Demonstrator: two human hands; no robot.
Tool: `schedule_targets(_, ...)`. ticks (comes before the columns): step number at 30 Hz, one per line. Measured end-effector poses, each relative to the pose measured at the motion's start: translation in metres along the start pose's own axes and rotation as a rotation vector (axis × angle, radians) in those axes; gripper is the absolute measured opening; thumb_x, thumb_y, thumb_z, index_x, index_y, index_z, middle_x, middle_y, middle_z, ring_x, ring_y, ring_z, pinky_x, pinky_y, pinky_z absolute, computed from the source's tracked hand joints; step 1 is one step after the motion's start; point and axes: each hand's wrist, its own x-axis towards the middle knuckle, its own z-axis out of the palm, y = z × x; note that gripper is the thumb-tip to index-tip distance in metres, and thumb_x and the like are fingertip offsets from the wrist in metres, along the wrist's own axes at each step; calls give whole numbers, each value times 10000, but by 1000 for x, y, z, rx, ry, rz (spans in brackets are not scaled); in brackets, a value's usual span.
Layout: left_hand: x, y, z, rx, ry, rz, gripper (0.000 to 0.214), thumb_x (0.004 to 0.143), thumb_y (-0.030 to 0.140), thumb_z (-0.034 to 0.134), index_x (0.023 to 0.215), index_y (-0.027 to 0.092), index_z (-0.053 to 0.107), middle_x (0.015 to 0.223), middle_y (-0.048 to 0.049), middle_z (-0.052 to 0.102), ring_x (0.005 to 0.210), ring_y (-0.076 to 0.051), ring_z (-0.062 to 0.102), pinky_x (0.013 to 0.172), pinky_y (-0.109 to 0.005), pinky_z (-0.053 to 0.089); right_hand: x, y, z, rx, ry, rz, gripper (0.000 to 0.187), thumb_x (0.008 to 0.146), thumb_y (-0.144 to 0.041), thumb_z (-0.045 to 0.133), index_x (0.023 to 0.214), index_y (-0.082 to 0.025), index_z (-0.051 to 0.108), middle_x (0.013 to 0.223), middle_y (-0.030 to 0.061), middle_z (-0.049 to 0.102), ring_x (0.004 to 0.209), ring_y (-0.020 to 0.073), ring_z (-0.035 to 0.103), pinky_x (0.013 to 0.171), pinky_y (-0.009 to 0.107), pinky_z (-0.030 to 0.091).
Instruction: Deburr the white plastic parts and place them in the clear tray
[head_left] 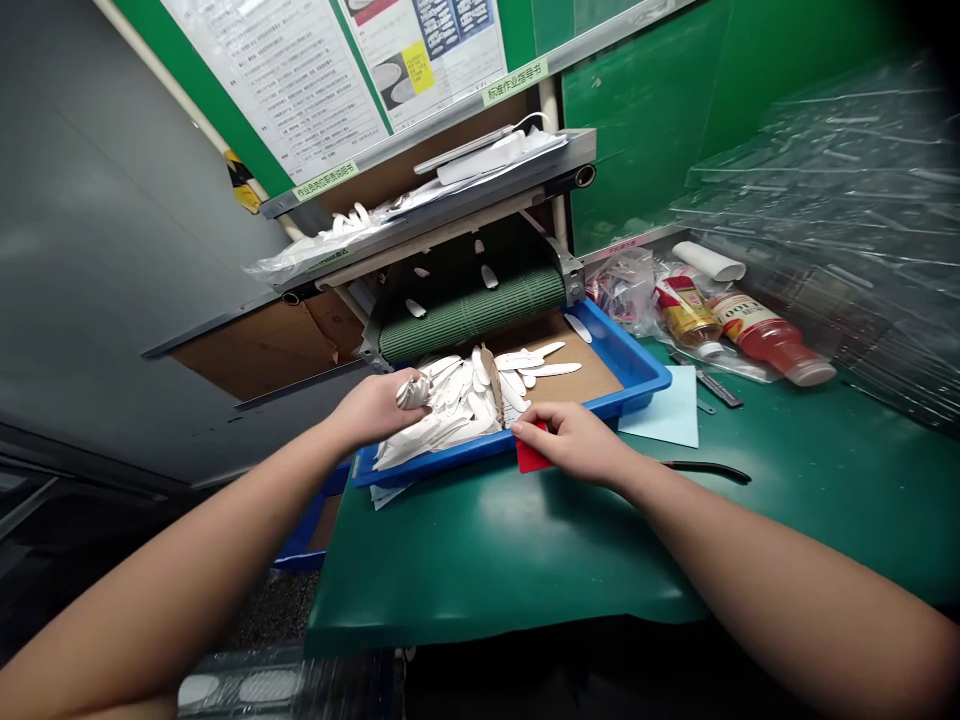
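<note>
In my left hand [375,405] is a small bundle of thin white pieces [413,391], fingers closed round it, over the left side of a blue tray [450,458]. A heap of long white flat pieces [442,420] with rounded ends, some shaped like knives, lies in the tray below. A piece of brown cardboard [491,375] stands among them. My right hand [574,440] pinches a flat red card [529,455] at the tray's front rim. Bare cardboard lining [600,375] shows on the tray's right side, with a few white pieces on it.
A green conveyor belt [472,315] carrying a few pieces ends above the tray. Over it is a shelf [480,185] with papers. On the green table [525,560] to the right are a light blue sheet [664,405], a black cutter [718,388] and two bottles, one red [772,340].
</note>
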Motion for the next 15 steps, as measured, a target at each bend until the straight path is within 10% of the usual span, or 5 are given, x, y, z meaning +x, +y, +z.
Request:
schedule_targets(8,-31,113,43,-685,27,-12,290,869,481,744,931,227,618,813,25,675,723,-185,620,637,-287,465,-12,-16,7,212,18,12,464,888,-630,716,811,-173,709,703,-7,631,667,139,533,626,264,394)
schedule_targets(15,-22,99,65,-921,-125,-12,378,831,500,832,1038,216,692,919,-4,733,837,-217,674,737,-311,526,-7,-14,-11,55,7,109,361,939,-438,611,698,-174,664,586,-24,568,578,125,490,547,260,334)
